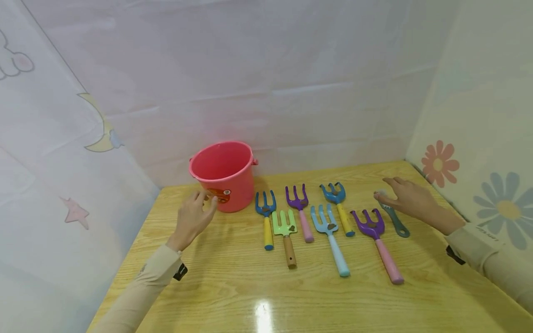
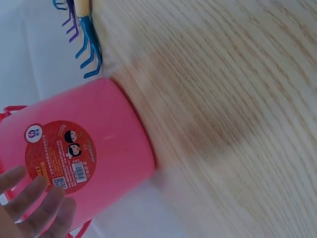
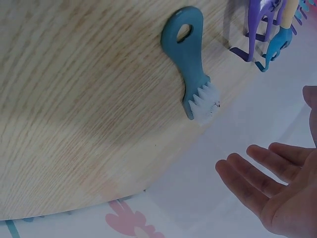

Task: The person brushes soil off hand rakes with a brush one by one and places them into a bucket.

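Note:
A pink bucket (image 1: 233,185) with a red label stands upright at the back left of the table. In front of it hovers my left hand (image 1: 192,217), fingers relaxed and holding nothing; in the left wrist view its fingers (image 2: 59,213) overlap the bucket's label. My right hand (image 1: 410,200) is raised at the right, nearest a small grey-blue brush (image 1: 399,224) with white bristles. Its fingers (image 3: 242,178) are spread and grip nothing in the right wrist view, apart from the brush. Beside the brush lies a purple hand fork (image 1: 370,226) with a pink handle.
More hand forks lie mid-table: a light blue one (image 1: 335,249), a green one with a wooden handle (image 1: 288,247), a purple one (image 1: 305,224), and two blue ones with yellow handles (image 1: 267,226) (image 1: 344,217). Printed cloth (image 1: 291,92) hangs behind the wooden table (image 1: 225,286).

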### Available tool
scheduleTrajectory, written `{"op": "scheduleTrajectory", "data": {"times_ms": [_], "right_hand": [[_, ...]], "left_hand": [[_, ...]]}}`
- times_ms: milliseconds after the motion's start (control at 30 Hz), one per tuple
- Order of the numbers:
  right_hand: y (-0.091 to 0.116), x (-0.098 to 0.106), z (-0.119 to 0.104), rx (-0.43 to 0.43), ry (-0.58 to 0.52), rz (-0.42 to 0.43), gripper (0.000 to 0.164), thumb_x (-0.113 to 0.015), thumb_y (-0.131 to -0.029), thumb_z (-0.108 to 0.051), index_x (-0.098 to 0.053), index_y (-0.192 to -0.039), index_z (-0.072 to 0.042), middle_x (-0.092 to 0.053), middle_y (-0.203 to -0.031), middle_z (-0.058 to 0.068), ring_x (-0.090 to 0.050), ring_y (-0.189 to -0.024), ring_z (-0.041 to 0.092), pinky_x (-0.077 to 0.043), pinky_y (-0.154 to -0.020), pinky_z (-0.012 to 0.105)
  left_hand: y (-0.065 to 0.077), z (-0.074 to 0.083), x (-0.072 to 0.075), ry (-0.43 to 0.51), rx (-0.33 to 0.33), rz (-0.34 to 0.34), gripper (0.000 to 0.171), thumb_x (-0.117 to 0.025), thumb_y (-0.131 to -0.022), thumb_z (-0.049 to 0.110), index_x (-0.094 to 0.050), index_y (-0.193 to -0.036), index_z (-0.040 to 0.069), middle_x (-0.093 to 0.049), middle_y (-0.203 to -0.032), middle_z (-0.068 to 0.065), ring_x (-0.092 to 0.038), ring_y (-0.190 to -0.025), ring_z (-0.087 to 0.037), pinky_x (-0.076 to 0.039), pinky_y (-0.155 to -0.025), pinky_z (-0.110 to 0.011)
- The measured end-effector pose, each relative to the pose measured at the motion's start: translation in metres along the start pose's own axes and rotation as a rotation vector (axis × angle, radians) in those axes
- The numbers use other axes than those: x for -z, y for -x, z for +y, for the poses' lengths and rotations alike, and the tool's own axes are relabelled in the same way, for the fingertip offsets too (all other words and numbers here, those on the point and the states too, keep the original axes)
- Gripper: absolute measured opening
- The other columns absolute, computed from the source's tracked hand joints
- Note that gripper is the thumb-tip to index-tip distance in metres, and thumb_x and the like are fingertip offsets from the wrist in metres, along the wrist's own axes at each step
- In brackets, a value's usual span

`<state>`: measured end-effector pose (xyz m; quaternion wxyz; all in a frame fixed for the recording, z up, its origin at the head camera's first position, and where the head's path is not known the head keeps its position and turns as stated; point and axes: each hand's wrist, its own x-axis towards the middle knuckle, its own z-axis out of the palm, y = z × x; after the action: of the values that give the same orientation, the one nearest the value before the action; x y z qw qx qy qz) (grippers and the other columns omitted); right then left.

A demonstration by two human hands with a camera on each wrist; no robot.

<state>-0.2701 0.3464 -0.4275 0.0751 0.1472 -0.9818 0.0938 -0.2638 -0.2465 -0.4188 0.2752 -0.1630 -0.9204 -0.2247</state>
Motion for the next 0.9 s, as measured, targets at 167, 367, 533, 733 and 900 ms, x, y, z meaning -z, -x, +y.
{"op": "scheduleTrajectory", "data": {"times_ms": [167, 367, 533, 733, 900], "right_hand": [[0.000, -0.001, 0.000, -0.018, -0.003, -0.017, 0.078, -0.055, -0.097, -0.051, -0.042, -0.137, 0.016, -0.048, -0.128, 0.042, -0.058, -0.099, 0.054, -0.053, -0.066, 0.055], [-0.001, -0.006, 0.001, -0.049, -0.003, -0.028, 0.080, -0.055, -0.097, -0.054, -0.043, -0.136, 0.015, -0.048, -0.128, 0.041, -0.059, -0.098, 0.053, -0.054, -0.064, 0.052], [0.001, -0.011, 0.003, -0.055, 0.002, -0.034, 0.075, -0.057, -0.098, -0.047, -0.043, -0.135, 0.017, -0.048, -0.127, 0.042, -0.060, -0.095, 0.053, -0.054, -0.063, 0.051], [0.002, -0.014, 0.005, -0.070, -0.018, -0.036, 0.072, -0.058, -0.098, -0.043, -0.044, -0.133, 0.018, -0.049, -0.124, 0.043, -0.062, -0.089, 0.051, -0.054, -0.056, 0.046], [0.002, -0.017, 0.008, -0.080, -0.035, -0.056, 0.071, -0.057, -0.098, -0.041, -0.042, -0.133, 0.019, -0.047, -0.125, 0.045, -0.063, -0.086, 0.050, -0.054, -0.056, 0.047]], "left_hand": [[0.000, 0.001, -0.005, 0.012, 0.014, -0.037, 0.029, -0.055, -0.098, 0.035, -0.066, -0.101, 0.008, -0.064, -0.095, -0.014, -0.060, -0.081, -0.030, -0.050, -0.064, -0.048], [0.002, 0.002, -0.009, 0.013, 0.013, -0.058, 0.027, -0.057, -0.097, 0.034, -0.067, -0.100, 0.009, -0.065, -0.094, -0.013, -0.061, -0.083, -0.028, -0.050, -0.064, -0.047], [0.002, 0.004, -0.012, -0.003, 0.006, -0.058, 0.026, -0.057, -0.097, 0.033, -0.067, -0.099, 0.009, -0.066, -0.091, -0.011, -0.063, -0.079, -0.028, -0.051, -0.060, -0.047], [0.003, 0.005, -0.015, -0.013, 0.004, -0.070, 0.026, -0.057, -0.097, 0.033, -0.067, -0.097, 0.010, -0.065, -0.088, -0.007, -0.063, -0.072, -0.024, -0.051, -0.058, -0.044], [0.004, 0.005, -0.017, -0.025, 0.002, -0.066, 0.025, -0.057, -0.096, 0.033, -0.067, -0.095, 0.010, -0.064, -0.086, -0.005, -0.061, -0.069, -0.023, -0.050, -0.058, -0.042]]}}
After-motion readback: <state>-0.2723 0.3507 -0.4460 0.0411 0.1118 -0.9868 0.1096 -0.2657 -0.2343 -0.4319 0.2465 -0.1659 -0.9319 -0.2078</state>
